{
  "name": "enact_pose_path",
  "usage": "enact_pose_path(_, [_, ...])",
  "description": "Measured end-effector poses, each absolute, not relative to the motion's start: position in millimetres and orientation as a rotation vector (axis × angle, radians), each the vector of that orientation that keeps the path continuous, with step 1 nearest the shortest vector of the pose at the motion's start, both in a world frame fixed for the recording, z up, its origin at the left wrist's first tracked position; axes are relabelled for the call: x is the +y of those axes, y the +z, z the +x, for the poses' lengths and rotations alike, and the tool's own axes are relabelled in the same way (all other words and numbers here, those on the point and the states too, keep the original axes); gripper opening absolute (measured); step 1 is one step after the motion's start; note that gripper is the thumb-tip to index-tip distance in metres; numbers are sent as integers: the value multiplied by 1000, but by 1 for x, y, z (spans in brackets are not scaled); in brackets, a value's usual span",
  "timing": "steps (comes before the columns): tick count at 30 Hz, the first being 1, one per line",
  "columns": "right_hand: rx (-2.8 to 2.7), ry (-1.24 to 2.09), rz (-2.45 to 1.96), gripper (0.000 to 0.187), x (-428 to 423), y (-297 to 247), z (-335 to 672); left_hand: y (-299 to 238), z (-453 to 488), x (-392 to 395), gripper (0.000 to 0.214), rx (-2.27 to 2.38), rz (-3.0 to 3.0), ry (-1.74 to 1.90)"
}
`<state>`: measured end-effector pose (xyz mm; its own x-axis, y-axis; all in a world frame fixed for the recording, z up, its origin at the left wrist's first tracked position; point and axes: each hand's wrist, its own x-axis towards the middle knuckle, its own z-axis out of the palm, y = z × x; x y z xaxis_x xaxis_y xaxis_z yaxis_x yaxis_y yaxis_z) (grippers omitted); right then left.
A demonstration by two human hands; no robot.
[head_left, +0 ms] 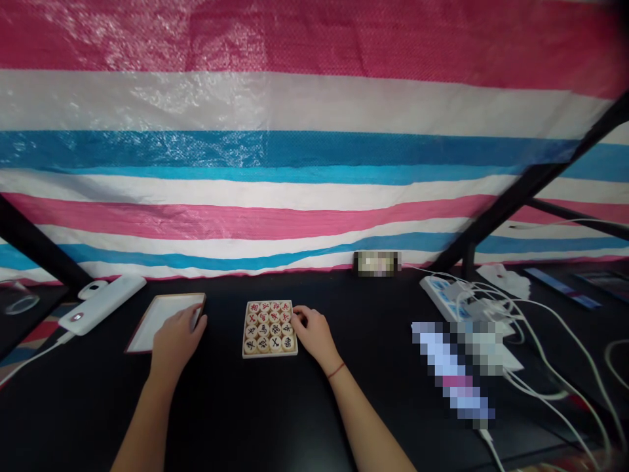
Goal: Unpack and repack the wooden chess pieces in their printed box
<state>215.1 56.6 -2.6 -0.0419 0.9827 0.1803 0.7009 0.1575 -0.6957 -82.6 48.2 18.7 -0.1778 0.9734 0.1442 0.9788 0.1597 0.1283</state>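
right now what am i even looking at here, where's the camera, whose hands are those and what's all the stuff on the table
No machine here: the single picture comes from a camera worn on a person's head, looking forward and down, so both bare hands are that person's own. The left hand rests on a shallow white-lined tray on the black table. The right hand touches the right edge of a small wooden box full of round game pieces marked red and black; whether it grips one is unclear. A white power bank lies far left, a power strip to the right, and a striped tarp hangs behind.
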Motion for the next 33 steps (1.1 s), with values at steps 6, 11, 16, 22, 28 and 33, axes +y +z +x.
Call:
enact_pose_path(6, [-1813, 557, -1611, 23, 57, -3, 216, 16, -88, 48, 40, -2441, -2024, -374])
enact_pose_path(11, [-1771, 656, -1575, 23, 55, -1, 215, 19, -91, 45, 40, -2486, -2003, -364])
enact_pose_path(16, [-1753, 673, -1576, 23, 53, 0, 214, 19, -91, 45, 38, -2486, -1998, -294])
enact_pose_path(22, [-1778, 690, -1537, 23, 52, 2, 211, 23, -90, 42, 34, -2552, -2081, -369])
enact_pose_path(28, [-1789, 713, -1536, 23, 49, 3, 206, 34, -68, 34, 29, -2685, -2282, -363])
enact_pose_path(33, [-1803, 704, -1557, 24, 46, 6, 200, 35, -49, 32, 33, -2661, -2462, -444])
